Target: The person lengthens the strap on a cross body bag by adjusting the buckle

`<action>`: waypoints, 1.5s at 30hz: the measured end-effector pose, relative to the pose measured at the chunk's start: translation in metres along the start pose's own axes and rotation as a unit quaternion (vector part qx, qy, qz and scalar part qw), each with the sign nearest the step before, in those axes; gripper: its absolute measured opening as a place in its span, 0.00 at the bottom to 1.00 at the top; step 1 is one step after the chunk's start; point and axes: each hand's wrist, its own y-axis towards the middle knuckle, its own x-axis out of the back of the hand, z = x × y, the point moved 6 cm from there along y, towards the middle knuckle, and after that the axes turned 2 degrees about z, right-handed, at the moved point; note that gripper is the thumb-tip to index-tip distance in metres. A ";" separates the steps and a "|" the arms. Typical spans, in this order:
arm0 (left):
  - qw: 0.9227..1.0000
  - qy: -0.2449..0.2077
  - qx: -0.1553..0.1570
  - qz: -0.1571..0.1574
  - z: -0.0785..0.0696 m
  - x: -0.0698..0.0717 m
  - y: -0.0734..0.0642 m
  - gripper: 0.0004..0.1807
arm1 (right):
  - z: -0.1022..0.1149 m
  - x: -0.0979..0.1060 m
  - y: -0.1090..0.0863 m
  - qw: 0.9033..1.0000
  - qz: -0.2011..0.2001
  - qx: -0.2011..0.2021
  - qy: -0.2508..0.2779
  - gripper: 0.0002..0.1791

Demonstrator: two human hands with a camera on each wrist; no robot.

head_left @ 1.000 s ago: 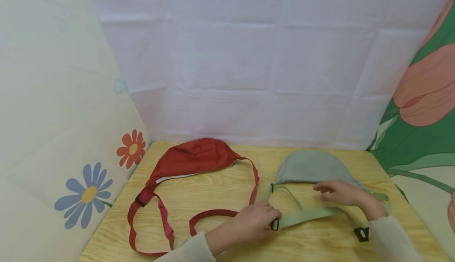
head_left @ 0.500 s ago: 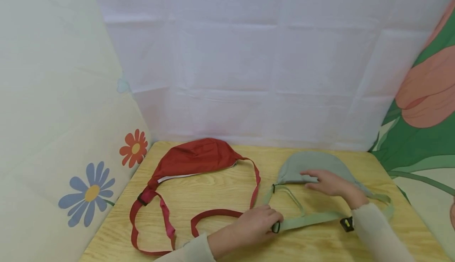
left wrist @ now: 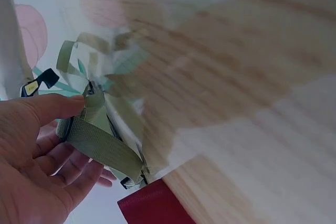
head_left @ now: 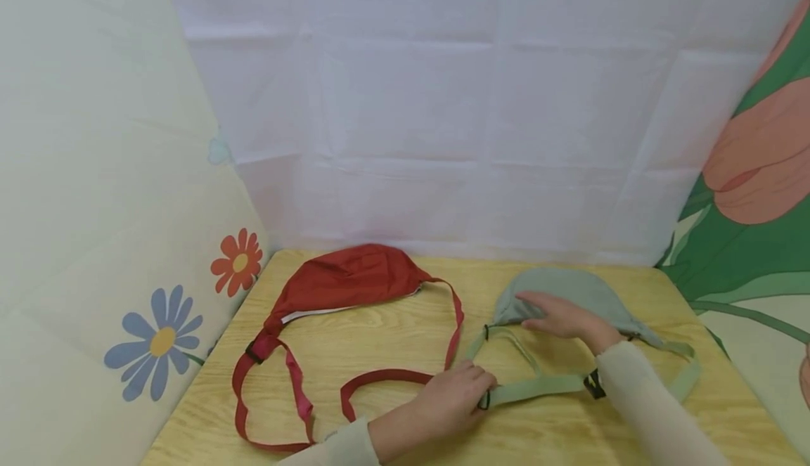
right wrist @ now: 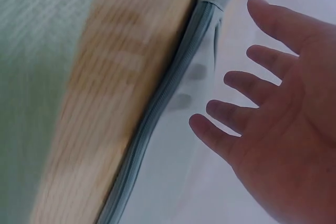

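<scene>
A grey waist bag (head_left: pixel 576 289) lies at the right of the table, its pale green strap (head_left: pixel 538 387) looped in front. My left hand (head_left: pixel 446 399) pinches this strap near a black slider (head_left: pixel 484 400); the left wrist view shows thumb and fingers around the webbing (left wrist: pixel 105 148). Fingers spread and holding nothing, my right hand (head_left: pixel 563 317) is over the bag's front edge. In the right wrist view that hand (right wrist: pixel 294 108) is beside the bag's zipper (right wrist: pixel 163 93); contact cannot be told. A black buckle (head_left: pixel 593 384) is partly hidden by the right sleeve.
A red waist bag (head_left: pixel 354 280) lies at the back left of the wooden table (head_left: pixel 373 339), its red strap (head_left: pixel 386 376) trailing forward, partly behind my left hand. A white cloth (head_left: pixel 405 100) hangs behind the table. Flower-printed sheets (head_left: pixel 126 192) stand at both sides.
My right hand has moved left and farther back, over the grey bag. The black buckle beside its sleeve has shifted left and back too. The left hand has stayed nearly still on the strap.
</scene>
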 end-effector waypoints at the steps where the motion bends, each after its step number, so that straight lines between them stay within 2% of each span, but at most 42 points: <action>1: 1.000 -0.002 0.001 0.001 0.000 0.000 0.000 0.17 | 0.000 -0.001 0.002 1.000 0.002 0.001 -0.001 0.34; 6: 1.000 -0.030 0.009 0.002 0.004 -0.002 -0.001 0.18 | 0.002 -0.008 0.012 1.000 0.019 0.006 -0.012 0.32; 10: 0.999 -0.034 -0.004 -0.014 0.004 -0.001 -0.003 0.17 | 0.002 -0.014 0.019 0.999 0.034 0.009 -0.029 0.32; 14: 0.998 -0.009 -0.031 -0.045 -0.001 0.004 -0.004 0.18 | 0.004 -0.018 0.022 0.998 0.051 0.006 -0.029 0.31; 19: 0.994 0.034 -0.067 -0.085 -0.007 0.013 -0.005 0.20 | 0.000 -0.022 0.025 0.997 0.070 -0.015 -0.013 0.30; 22: 0.987 0.059 -0.094 -0.117 -0.010 0.016 -0.005 0.21 | -0.004 -0.023 0.027 0.997 0.075 -0.021 -0.009 0.30; 26: 0.973 0.090 -0.125 -0.174 -0.015 0.020 -0.006 0.20 | -0.008 -0.022 0.031 0.997 0.075 -0.025 -0.004 0.29; 29: 0.964 0.104 -0.140 -0.201 -0.018 0.023 -0.008 0.20 | -0.011 -0.020 0.034 0.997 0.077 -0.029 -0.004 0.29; 37: 0.958 0.109 -0.157 -0.214 -0.020 0.029 -0.015 0.17 | -0.016 -0.014 0.041 0.997 0.076 -0.023 -0.013 0.28; 40: 0.952 0.125 -0.169 -0.221 -0.021 0.029 -0.018 0.18 | -0.019 -0.013 0.045 0.997 0.073 -0.027 -0.012 0.27; 45: 0.936 0.168 -0.201 -0.235 -0.027 0.030 -0.025 0.16 | -0.023 -0.013 0.050 0.997 0.069 -0.035 -0.007 0.27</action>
